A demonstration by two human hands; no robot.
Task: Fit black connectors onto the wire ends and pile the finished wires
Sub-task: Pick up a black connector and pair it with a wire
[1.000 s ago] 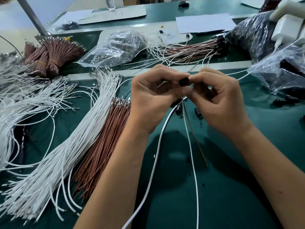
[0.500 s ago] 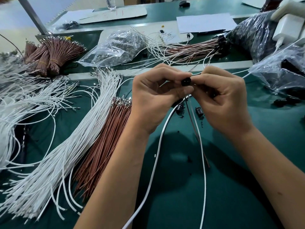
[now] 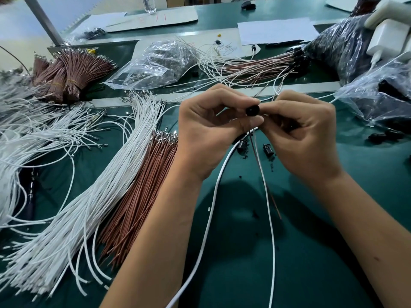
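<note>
A small round black connector (image 3: 252,110) sits between the fingertips of both hands at the middle of the view. My left hand (image 3: 211,127) pinches it from the left with thumb and forefinger. My right hand (image 3: 304,134) pinches at it from the right with curled fingers. A thin white wire (image 3: 270,218) and a brown wire (image 3: 272,196) hang down from the hands. A thicker white cable (image 3: 213,196) also runs down from beneath them. The wire ends are hidden by the fingers. A pile of finished brown and white wires (image 3: 255,67) with black connectors lies at the back.
Loose white wires (image 3: 93,196) and brown wires (image 3: 138,196) lie on the green table (image 3: 311,252) to the left. Two black connectors (image 3: 268,150) lie under the hands. Clear plastic bags (image 3: 155,65) sit behind, more bags at right. Tied brown bundles (image 3: 66,72) stand at far left.
Both hands stay together on the connector with only slight shifts. The hanging thin white wire has swung a little to the right.
</note>
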